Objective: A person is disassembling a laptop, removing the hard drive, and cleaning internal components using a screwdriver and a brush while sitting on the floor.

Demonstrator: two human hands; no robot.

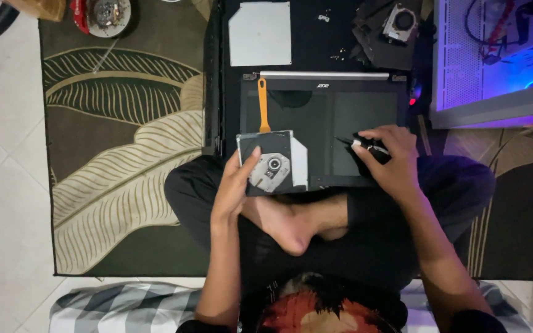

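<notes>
**Optical drive in one hand, screwdriver in the other, over an opened laptop**

A person is sitting cross-legged on a leaf-patterned rug (124,160), looking down at a black laptop (325,132) that is lying flat on the floor just beyond the knees. The left hand (234,185) is holding a slim optical drive (274,163) at the laptop's near left corner; the fingers are wrapping the drive's left edge from beneath while the thumb is pressing on its top face beside the round spindle hub. The drive is resting partly over the laptop and partly over the person's lap, lying roughly flat.

The right hand (390,160) is sitting on the laptop's near right part, its fingers curled and pinching a small dark screwdriver (359,145), whose tip is pointing left toward the middle of the laptop.

An orange pry tool (263,105) is lying on the laptop just beyond the drive, its handle running away from the person. Farther off, a grey metal plate (260,34) is lying on a dark mat, and a small cooling fan (401,21) is sitting to the far right of it. A round dish of small parts (109,13) is standing at the far left of the rug. A white computer case (495,55), glowing blue and purple, is standing at the far right.
</notes>
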